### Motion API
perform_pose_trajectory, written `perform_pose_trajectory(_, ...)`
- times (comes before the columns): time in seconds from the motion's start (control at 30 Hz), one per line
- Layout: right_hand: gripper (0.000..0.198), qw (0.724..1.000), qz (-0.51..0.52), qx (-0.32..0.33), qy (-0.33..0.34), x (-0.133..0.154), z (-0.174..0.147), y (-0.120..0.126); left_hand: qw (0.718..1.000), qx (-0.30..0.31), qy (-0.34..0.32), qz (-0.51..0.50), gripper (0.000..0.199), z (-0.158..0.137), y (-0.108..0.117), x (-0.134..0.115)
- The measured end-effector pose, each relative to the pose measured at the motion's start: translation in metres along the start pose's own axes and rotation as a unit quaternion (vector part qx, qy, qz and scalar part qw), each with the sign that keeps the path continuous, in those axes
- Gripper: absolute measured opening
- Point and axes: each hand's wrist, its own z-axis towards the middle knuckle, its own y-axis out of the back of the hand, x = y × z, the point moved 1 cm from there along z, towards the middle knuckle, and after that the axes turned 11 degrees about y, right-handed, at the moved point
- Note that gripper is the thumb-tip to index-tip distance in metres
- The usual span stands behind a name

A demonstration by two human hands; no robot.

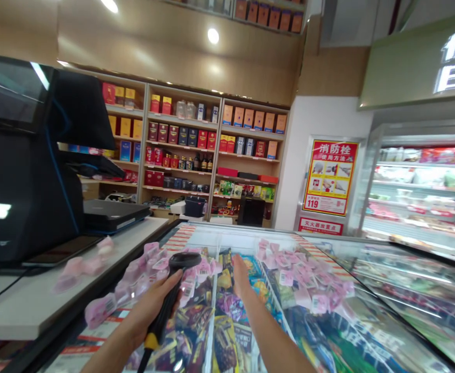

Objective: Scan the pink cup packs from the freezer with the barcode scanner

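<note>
My left hand point(161, 295) is wrapped round the handle of a black barcode scanner point(184, 260), which has a yellow band and a cable at its lower end. My right hand point(241, 274) is seen edge-on above the freezer's glass top, its fingers stretched forward and nothing visible in it. Small pink translucent cup-like pieces with barcode labels point(134, 274) lie in a row on the glass around the scanner. Another pile of pink pieces point(301, 274) is on the glass to the right of my right hand. Several more pink pieces point(83, 267) sit on the white counter at left.
Under the glass top, the chest freezer point(219, 228) holds colourful packets point(225, 342). A black checkout terminal point(25, 207) stands on the white counter point(21, 316). Shelves of boxes point(181, 135) line the back wall; a lit refrigerated case point(422, 186) is at right.
</note>
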Motion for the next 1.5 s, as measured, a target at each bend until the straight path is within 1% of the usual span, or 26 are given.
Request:
perform_pose_trajectory(0.07,0.043,0.998,-0.053,-0.023,-0.01,0.003,0.009,0.036,1.0,0.014,-0.005,0.007,0.033,-0.001,-0.008,0.001)
perform_pose_trajectory(0.17,0.044,0.989,-0.137,-0.052,0.001,0.008,0.019,0.094,0.999,0.038,-0.003,0.011,0.031,-0.004,-0.02,0.003)
perform_pose_trajectory(0.2,0.043,0.969,-0.245,-0.041,0.016,0.011,0.02,0.111,0.999,0.042,-0.001,0.009,0.031,-0.005,-0.023,0.004)
perform_pose_trajectory(0.23,0.042,0.939,-0.343,-0.025,0.017,0.012,0.02,0.127,0.999,0.045,0.001,0.011,0.031,-0.006,-0.027,0.004)
perform_pose_trajectory(0.27,0.041,0.908,-0.419,0.002,0.003,0.014,0.019,0.141,0.999,0.048,0.002,0.016,0.031,-0.008,-0.03,0.004)
perform_pose_trajectory(0.3,0.039,0.884,-0.467,0.033,-0.006,0.014,0.018,0.151,0.998,0.051,0.004,0.021,0.032,-0.009,-0.033,0.004)
perform_pose_trajectory(0.37,0.031,0.867,-0.494,0.063,-0.015,0.015,0.015,0.166,0.998,0.059,0.006,0.03,0.034,-0.011,-0.038,0.004)
perform_pose_trajectory(0.4,0.027,0.868,-0.491,0.07,-0.016,0.015,0.014,0.169,0.997,0.065,0.008,0.035,0.034,-0.012,-0.04,0.004)
perform_pose_trajectory(0.5,0.021,0.882,-0.465,0.078,-0.019,0.014,0.014,0.17,0.994,0.09,0.005,0.055,0.037,-0.015,-0.044,0.006)
perform_pose_trajectory(0.6,0.014,0.905,-0.418,0.073,-0.029,0.012,0.017,0.16,0.993,0.099,0.009,0.062,0.036,-0.019,-0.046,0.008)
perform_pose_trajectory(0.73,0.02,0.935,-0.347,0.032,-0.062,0.007,0.015,0.133,0.993,0.105,0.016,0.056,0.035,-0.022,-0.047,0.007)
perform_pose_trajectory(0.87,0.02,0.952,-0.292,0.0,-0.089,0.003,0.009,0.104,0.991,0.125,0.017,0.055,0.036,-0.02,-0.046,0.006)
perform_pose_trajectory(0.93,0.02,0.957,-0.272,-0.011,-0.097,0.002,0.007,0.094,0.989,0.132,0.015,0.062,0.037,-0.019,-0.046,0.005)
perform_pose_trajectory(1.03,0.018,0.962,-0.252,-0.023,-0.103,0.001,0.006,0.087,0.989,0.134,0.01,0.068,0.037,-0.018,-0.046,0.004)
perform_pose_trajectory(1.17,0.017,0.964,-0.243,-0.027,-0.106,0.002,0.006,0.087,0.988,0.138,-0.004,0.073,0.04,-0.018,-0.048,0.005)
perform_pose_trajectory(1.27,0.017,0.964,-0.24,-0.032,-0.106,0.002,0.005,0.088,0.988,0.14,0.0,0.069,0.04,-0.019,-0.048,0.006)
perform_pose_trajectory(1.5,0.019,0.965,-0.241,-0.031,-0.103,0.003,0.004,0.084,0.988,0.141,0.01,0.066,0.038,-0.018,-0.039,0.006)
